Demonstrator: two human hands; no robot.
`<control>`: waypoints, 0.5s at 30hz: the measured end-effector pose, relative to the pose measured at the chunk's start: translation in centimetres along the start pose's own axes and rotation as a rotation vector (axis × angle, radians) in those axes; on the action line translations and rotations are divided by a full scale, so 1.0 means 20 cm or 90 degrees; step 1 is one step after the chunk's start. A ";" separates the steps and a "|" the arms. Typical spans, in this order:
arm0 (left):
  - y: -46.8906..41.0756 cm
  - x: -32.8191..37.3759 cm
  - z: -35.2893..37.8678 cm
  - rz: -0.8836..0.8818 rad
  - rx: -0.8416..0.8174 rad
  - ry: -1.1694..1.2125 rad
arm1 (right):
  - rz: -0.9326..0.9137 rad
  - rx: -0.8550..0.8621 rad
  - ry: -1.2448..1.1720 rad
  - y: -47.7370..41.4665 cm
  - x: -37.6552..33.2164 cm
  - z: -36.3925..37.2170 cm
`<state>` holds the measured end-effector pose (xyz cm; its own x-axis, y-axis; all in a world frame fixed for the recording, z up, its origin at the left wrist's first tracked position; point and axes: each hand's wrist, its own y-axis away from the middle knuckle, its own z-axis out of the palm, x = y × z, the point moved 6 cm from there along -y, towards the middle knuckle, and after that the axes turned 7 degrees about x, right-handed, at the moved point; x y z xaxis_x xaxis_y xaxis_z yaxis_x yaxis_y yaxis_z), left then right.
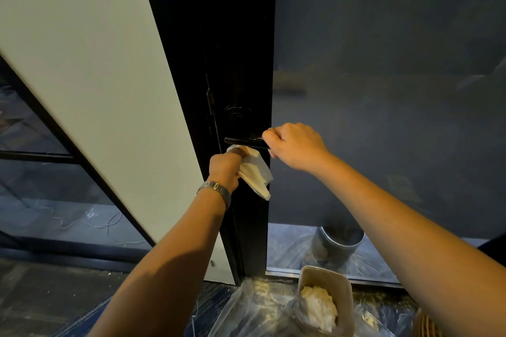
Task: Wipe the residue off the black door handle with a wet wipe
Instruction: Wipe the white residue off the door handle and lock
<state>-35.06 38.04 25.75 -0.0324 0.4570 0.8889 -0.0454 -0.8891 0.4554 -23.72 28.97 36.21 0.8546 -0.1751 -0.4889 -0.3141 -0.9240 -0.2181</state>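
The black door handle [242,141] juts out level from the dark door frame [241,63], with pale residue showing near its right end. My right hand [294,145] grips that right end with curled fingers. Just below the handle, my left hand [226,168] holds a folded white wet wipe [256,172]; the wipe's top edge sits right under the handle and the rest hangs down. A metal watch is on my left wrist.
A clear tub [325,301] with crumpled used wipes stands on plastic sheeting [257,309] on the floor below. A round grey bin [338,245] shows behind the dark glass door panel [383,90]. A white wall panel [95,76] is to the left.
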 end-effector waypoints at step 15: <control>0.08 -0.04 -0.04 -0.047 0.008 0.190 | 0.006 0.008 -0.001 0.02 -0.01 -0.02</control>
<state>-35.83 36.37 25.71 -0.3221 0.5058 0.8003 -0.0467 -0.8528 0.5202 -23.85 28.53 36.67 0.8510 -0.1839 -0.4920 -0.3278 -0.9178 -0.2239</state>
